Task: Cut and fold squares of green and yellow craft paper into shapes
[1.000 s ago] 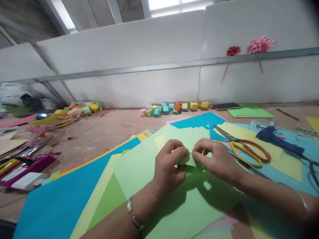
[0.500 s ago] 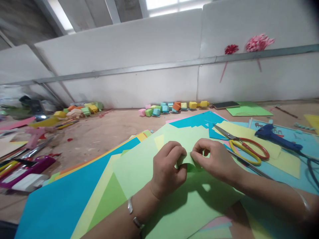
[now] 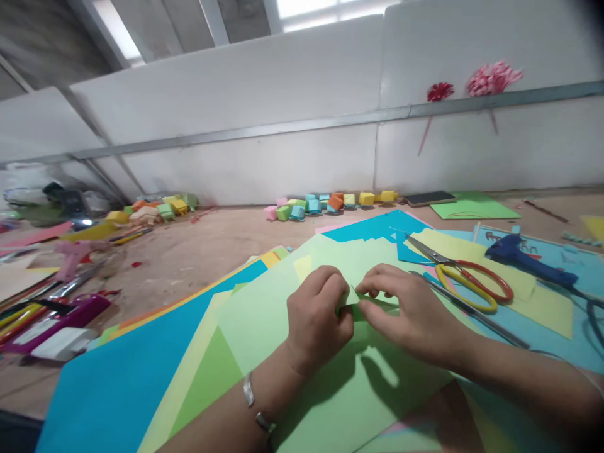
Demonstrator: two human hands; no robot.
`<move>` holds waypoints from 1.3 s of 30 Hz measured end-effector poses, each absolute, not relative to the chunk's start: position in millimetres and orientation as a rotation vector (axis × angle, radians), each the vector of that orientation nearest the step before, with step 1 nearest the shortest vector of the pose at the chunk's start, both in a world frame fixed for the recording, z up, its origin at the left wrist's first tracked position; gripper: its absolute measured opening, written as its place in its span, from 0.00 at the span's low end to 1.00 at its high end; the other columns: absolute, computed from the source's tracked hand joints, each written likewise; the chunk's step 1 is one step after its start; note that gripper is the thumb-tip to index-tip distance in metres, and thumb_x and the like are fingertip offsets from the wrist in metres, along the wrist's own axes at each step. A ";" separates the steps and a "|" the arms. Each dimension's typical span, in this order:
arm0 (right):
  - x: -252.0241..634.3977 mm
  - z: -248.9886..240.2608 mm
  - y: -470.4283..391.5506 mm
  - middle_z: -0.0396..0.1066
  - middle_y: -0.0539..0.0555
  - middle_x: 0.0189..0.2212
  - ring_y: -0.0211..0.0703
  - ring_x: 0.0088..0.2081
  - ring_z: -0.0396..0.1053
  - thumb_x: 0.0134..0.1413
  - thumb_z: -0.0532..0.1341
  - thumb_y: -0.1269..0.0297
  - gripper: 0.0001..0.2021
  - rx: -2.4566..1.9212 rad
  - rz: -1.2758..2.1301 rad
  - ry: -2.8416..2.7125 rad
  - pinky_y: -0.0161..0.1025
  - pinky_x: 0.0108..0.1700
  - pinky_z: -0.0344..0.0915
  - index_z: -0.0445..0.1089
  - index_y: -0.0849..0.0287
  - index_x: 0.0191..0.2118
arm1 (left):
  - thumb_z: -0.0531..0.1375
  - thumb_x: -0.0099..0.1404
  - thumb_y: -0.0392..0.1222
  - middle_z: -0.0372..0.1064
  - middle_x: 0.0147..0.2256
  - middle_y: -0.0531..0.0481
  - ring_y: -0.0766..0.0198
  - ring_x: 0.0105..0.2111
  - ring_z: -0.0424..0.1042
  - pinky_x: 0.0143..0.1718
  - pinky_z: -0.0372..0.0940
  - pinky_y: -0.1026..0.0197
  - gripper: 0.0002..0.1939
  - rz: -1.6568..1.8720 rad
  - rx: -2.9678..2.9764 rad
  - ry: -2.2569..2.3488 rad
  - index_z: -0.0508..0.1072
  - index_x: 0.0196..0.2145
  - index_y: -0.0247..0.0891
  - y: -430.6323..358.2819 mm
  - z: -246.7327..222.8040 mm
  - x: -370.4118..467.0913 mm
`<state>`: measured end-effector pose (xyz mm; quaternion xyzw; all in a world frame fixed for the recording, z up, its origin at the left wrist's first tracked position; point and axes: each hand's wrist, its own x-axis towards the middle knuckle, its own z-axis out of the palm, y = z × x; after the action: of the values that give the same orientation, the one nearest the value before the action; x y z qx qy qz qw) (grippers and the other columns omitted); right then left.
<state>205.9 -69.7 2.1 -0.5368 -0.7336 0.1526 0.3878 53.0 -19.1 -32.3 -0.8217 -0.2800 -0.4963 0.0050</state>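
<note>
My left hand [image 3: 318,308] is closed in a pinch on a small folded piece of light green paper [image 3: 349,297]. Facing it, my right hand [image 3: 406,308] has its thumb and fingertips at the right end of the same piece, with a narrow gap between them. Part of the piece is hidden behind the fingers. Both hands are just above a large light green paper sheet [image 3: 264,321], on which their shadows fall. Beneath that sheet lie blue paper [image 3: 117,365] and other coloured sheets.
Right of my hands lie scissors [image 3: 465,277], a long metal tool [image 3: 481,314] and a blue glue gun [image 3: 528,258]. Small paper shapes [image 3: 311,204] line the wall beside a phone [image 3: 430,199]. At left are a pink glue gun [image 3: 73,258] and a purple tool [image 3: 61,324].
My right hand's thumb and index finger have parted a little and its other fingers have straightened. The paper piece has tilted; my left hand keeps its pinch.
</note>
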 end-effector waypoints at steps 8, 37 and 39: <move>209.1 -10.9 -64.6 0.70 0.53 0.29 0.42 0.31 0.66 0.51 0.56 0.74 0.06 -1.389 -0.027 -1.998 0.39 0.33 0.59 0.68 0.59 0.33 | 0.55 0.46 0.27 0.66 0.32 0.49 0.62 0.30 0.64 0.25 0.57 0.64 0.15 -1.496 -2.678 -1.041 0.66 0.33 0.39 -19.7 -34.2 55.2; 209.9 -8.0 -62.1 0.75 0.58 0.43 0.49 0.44 0.70 0.61 0.53 0.74 0.15 -0.963 -0.759 -2.198 0.49 0.46 0.61 0.68 0.59 0.51 | 0.56 0.52 0.29 0.74 0.29 0.48 0.59 0.30 0.71 0.30 0.66 0.59 0.10 -1.313 -2.798 -1.325 0.75 0.27 0.38 -14.7 -39.9 56.6; 214.8 -7.7 -59.6 0.72 0.61 0.48 0.52 0.50 0.67 0.58 0.56 0.73 0.15 -0.928 -0.734 -2.076 0.51 0.51 0.61 0.66 0.59 0.51 | 0.55 0.53 0.29 0.74 0.27 0.49 0.61 0.27 0.71 0.27 0.64 0.61 0.11 -1.402 -2.821 -1.546 0.76 0.25 0.38 -9.7 -38.7 57.2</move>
<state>214.8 -59.6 -7.7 -0.3612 -0.8080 -0.2857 0.3675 57.2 -9.7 -38.7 -0.7904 -0.4331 -0.3928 -0.1826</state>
